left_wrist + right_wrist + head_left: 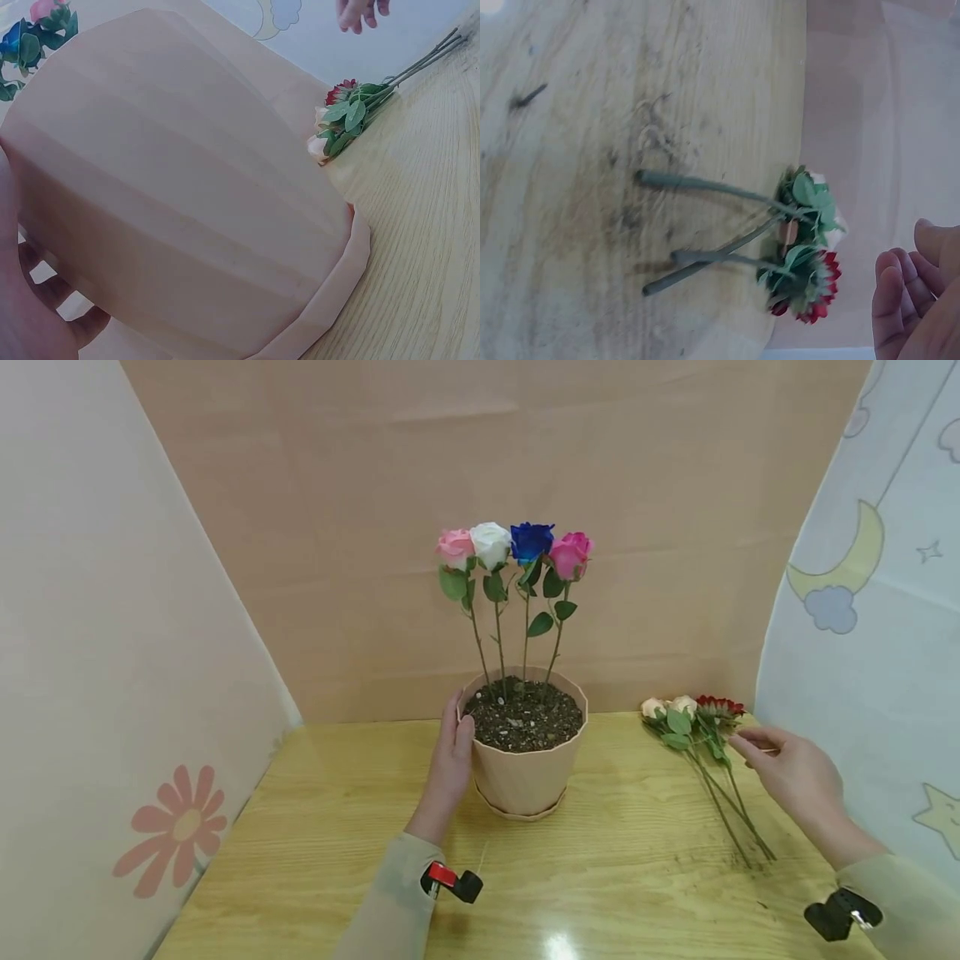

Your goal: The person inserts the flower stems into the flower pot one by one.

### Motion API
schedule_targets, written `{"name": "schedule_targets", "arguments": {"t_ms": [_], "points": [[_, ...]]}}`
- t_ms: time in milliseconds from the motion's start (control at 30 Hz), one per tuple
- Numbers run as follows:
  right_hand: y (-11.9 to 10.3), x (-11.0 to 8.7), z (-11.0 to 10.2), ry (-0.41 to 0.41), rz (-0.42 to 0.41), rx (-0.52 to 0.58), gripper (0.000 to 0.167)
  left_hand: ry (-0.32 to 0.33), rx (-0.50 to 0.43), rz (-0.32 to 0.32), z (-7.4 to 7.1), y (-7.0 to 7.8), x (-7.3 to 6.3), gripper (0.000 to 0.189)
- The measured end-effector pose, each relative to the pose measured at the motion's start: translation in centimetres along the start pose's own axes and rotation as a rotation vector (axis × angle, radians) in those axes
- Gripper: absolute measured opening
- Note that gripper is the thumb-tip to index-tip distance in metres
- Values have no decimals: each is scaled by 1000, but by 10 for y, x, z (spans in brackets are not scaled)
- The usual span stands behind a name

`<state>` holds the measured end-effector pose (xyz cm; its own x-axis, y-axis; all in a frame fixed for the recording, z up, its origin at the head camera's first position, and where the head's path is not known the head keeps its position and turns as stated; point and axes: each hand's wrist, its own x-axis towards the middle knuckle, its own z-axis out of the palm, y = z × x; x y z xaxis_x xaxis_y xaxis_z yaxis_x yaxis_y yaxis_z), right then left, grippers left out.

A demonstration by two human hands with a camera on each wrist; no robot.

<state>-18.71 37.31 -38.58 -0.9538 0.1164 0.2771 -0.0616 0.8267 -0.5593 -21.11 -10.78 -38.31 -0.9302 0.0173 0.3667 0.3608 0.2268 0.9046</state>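
My left hand (pixel 452 747) holds the left side of a beige flowerpot (pixel 528 781), its thumb at the rim. In the left wrist view the fingers (pixel 90 324) bend around the pot's side wall. Dark soil (pixel 517 727) fills the pot, and a pale pink rose (pixel 455 549), a white rose (pixel 491 545), a blue rose (pixel 532 542) and a bright pink rose (pixel 571 556) stand upright in it. Over at the right, my right hand (pixel 798 772) hovers by the lying flowers with loosely bent fingers and nothing in them.
Two cream roses (pixel 683 706) and a red flower (pixel 720 707) lie on the wooden table (pixel 337 827), stems toward me. Dirt specks and a small dark bit (pixel 532 94) are scattered near the stem ends. Fabric walls enclose the table's back and sides.
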Motion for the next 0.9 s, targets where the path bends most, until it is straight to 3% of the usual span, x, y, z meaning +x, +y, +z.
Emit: {"name": "schedule_targets", "arguments": {"t_ms": [433,900], "points": [[37,-6,2,-73,66,-46,67,6,11,4,3,3,1,58],[55,-4,8,-165,137,-36,72,16,17,4,2,0,0,57]]}}
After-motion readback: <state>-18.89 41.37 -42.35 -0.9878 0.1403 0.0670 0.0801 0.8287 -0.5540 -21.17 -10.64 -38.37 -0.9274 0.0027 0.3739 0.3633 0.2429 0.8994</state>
